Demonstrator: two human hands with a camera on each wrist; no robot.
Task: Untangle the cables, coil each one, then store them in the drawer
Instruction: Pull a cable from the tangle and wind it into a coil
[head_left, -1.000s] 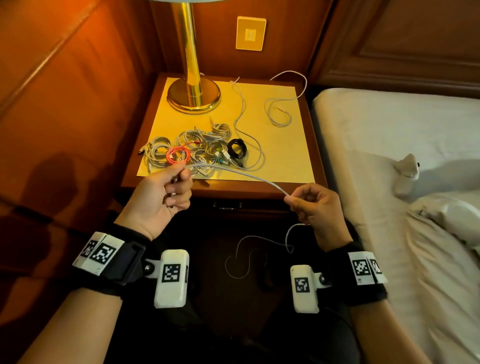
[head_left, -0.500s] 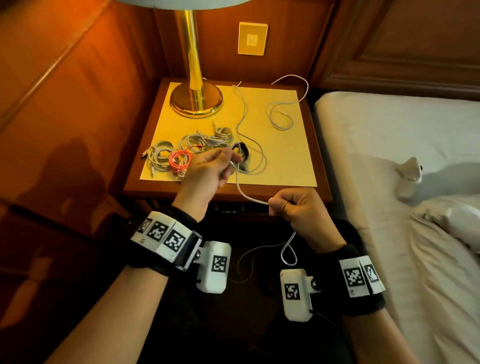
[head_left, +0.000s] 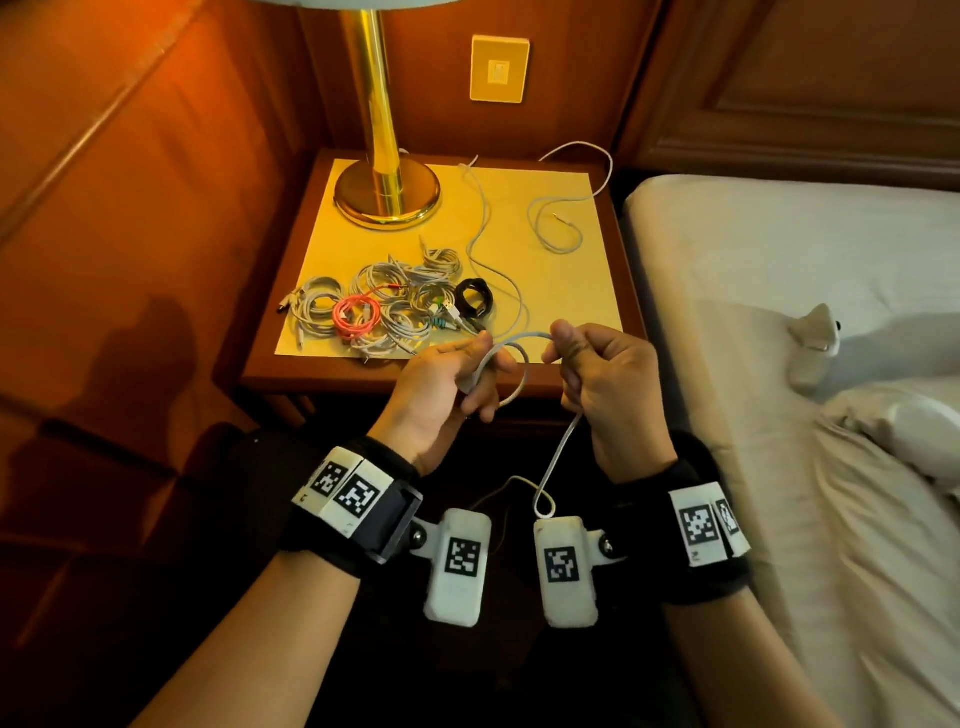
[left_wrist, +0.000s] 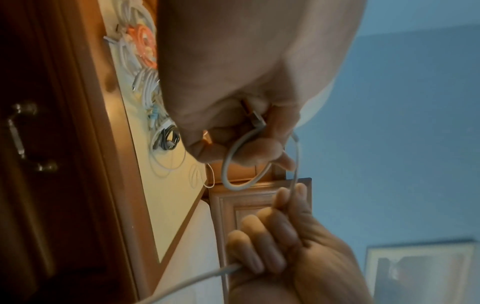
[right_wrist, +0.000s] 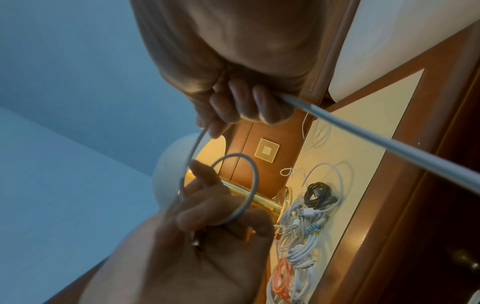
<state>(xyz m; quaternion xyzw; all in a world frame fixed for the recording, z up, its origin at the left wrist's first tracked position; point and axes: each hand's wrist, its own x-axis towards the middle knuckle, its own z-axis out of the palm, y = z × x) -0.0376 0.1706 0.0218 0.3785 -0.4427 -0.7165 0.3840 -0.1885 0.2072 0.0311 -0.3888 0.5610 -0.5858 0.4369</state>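
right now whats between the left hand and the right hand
A short arc of the white cable spans from left hand to right hand; clearest in the head view.

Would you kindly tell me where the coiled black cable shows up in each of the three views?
Head: black cable on the nightstand, right end of the cable pile, above the left hand.
Left wrist: left of centre, beside the hand.
Right wrist: lower right, above the white cables.
Shared landmark: orange cable.
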